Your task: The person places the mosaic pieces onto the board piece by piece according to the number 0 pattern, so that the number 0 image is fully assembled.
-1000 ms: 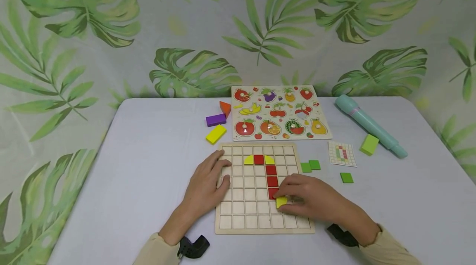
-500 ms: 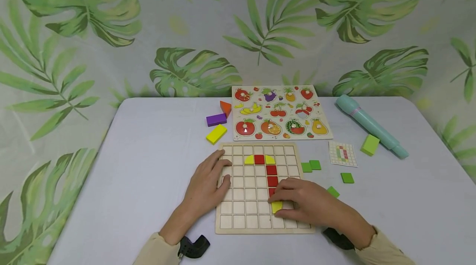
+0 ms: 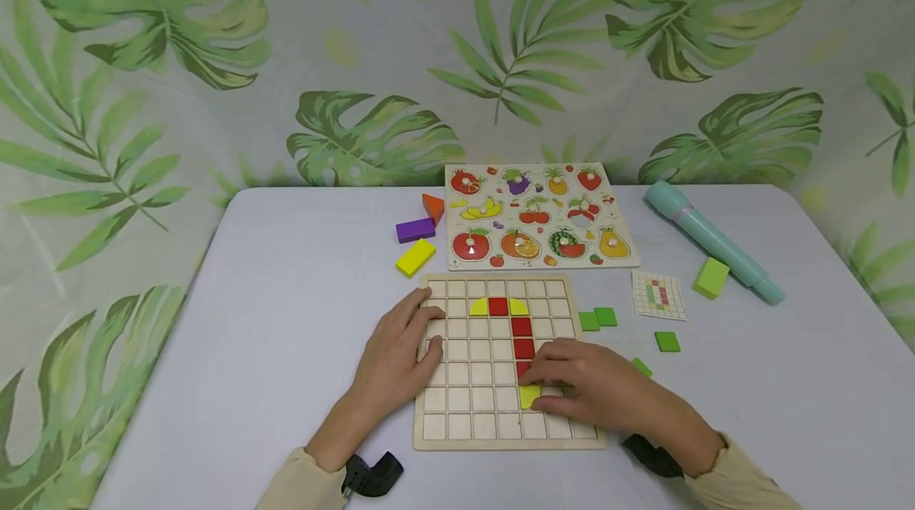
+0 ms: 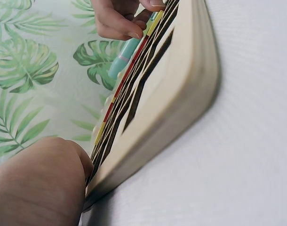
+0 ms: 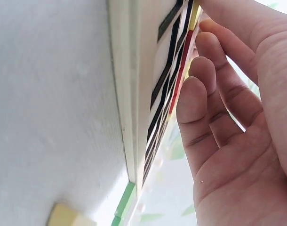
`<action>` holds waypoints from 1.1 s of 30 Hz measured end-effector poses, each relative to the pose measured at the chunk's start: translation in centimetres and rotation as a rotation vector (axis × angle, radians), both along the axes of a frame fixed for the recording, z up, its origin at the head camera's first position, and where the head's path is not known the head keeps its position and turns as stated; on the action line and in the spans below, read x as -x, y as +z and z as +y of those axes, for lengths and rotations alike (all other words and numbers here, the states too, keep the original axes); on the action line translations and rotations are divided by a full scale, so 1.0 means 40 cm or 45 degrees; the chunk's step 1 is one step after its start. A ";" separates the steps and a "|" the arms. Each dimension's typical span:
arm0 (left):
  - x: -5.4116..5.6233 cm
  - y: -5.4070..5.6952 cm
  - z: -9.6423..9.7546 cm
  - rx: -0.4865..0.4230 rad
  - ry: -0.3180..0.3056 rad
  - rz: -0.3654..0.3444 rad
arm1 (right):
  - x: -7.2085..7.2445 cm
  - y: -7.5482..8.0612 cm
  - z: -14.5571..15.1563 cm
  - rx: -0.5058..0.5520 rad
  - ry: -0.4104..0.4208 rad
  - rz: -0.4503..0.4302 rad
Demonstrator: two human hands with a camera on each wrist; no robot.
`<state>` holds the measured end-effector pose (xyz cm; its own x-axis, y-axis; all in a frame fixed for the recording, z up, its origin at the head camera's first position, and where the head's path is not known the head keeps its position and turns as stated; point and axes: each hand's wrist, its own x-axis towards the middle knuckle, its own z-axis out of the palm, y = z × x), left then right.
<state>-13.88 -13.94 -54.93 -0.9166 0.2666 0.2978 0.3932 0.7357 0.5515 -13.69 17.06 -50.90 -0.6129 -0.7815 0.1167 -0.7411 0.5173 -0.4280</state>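
Observation:
A wooden grid board [image 3: 472, 445] lies flat on the table. My left hand [image 3: 397, 351] rests on its left edge, fingers and thumb spread over the rim; part of it [image 4: 40, 181] shows large in the left wrist view. At the lower right of the grid, my right hand [image 3: 596, 383] pinches a yellow tile [image 3: 530, 396] between thumb and a fingertip, over a cell just below a column of red tiles [image 3: 523, 349]. Another red tile [image 3: 498, 307] sits in a row higher up, flanked by two round-cornered yellow tiles [image 3: 480, 307].
Several green tiles [image 3: 668, 341] lie right of the board, near a small pattern card [image 3: 658, 296]. A green block [image 3: 711, 279] and a teal tube [image 3: 708, 240] are behind. A fruit puzzle [image 3: 541, 218] stands beyond; yellow [image 3: 415, 257], purple [image 3: 415, 231] and orange [image 3: 432, 208] blocks lie left.
My right hand has moved slightly left with the yellow tile, bringing it from beside the red column to the cell beneath it. The left hand has stayed in place.

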 end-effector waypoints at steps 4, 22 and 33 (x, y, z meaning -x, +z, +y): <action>0.000 0.002 0.000 -0.002 0.002 0.002 | -0.001 0.009 0.013 -0.033 -0.064 -0.046; 0.000 0.003 0.000 -0.005 0.002 -0.009 | 0.041 0.026 0.127 0.063 -0.324 0.077; 0.001 -0.001 0.000 -0.010 -0.001 -0.005 | 0.088 0.016 0.163 -0.038 -0.482 0.036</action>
<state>-13.91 -13.96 -54.98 -0.9174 0.2653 0.2967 0.3920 0.7308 0.5588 -17.21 23.56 -50.25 -0.8559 -0.5035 0.1183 -0.5063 0.7688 -0.3906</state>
